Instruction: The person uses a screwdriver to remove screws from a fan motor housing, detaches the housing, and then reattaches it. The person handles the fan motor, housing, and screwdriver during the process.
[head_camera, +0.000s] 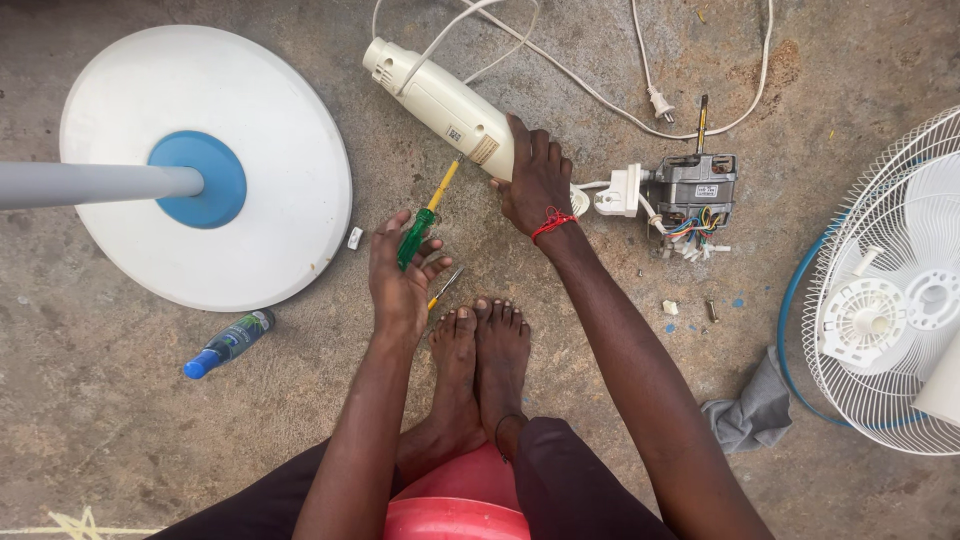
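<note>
Left hand: the left hand is half open, palm up, with a green-handled screwdriver lying loosely across the fingers rather than clenched; its yellow shaft points up toward the cream housing
Right hand: the right hand is wrapped over the lower end of the cream fan housing, pinning it to the concrete floor
Taken apart: the fan motor lies bare on the floor to the right, coloured wires showing, a white cord looping above it; the wire fan guard rests well apart at the right edge; the round white base with its grey pole lies to the left
Left to do: judging by this, stripping down is well along, while the housing appears closed, though its fasteners are too small to make out
Loose bits: a second small tool by the bare feet, a small screw and white scrap near the motor, a blue-capped bottle, a grey rag
</note>
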